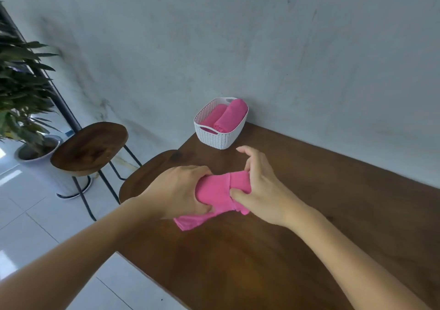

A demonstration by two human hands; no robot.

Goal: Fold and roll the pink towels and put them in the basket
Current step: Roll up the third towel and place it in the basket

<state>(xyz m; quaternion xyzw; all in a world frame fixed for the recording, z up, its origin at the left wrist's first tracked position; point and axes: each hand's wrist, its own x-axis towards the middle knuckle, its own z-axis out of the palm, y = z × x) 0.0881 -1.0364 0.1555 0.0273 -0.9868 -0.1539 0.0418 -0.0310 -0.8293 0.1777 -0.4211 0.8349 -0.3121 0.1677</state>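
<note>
A: Head cam: where is the pink towel (214, 193)?
B: Btw both hands, half rolled, its loose end lying on the wooden table (309, 202). The left hand (176, 190) grips one end, fingers curled round it. The right hand (259, 190) pinches the other end.
A: And the white basket (219, 140)?
B: At the far table corner, w/ two rolled towels (232, 114) inside.

A table (309, 202) stands against a wall (238, 36). A basket (217, 140) sits at its far left corner, two rolled towels (228, 114) side by side in it. Nearer, a towel (214, 190) lies on the table, the left hand (176, 190) gripping its left end, the right hand (262, 190) its right. A stool (90, 145) stands left of the table, a potted plant (21, 83) beyond it
</note>
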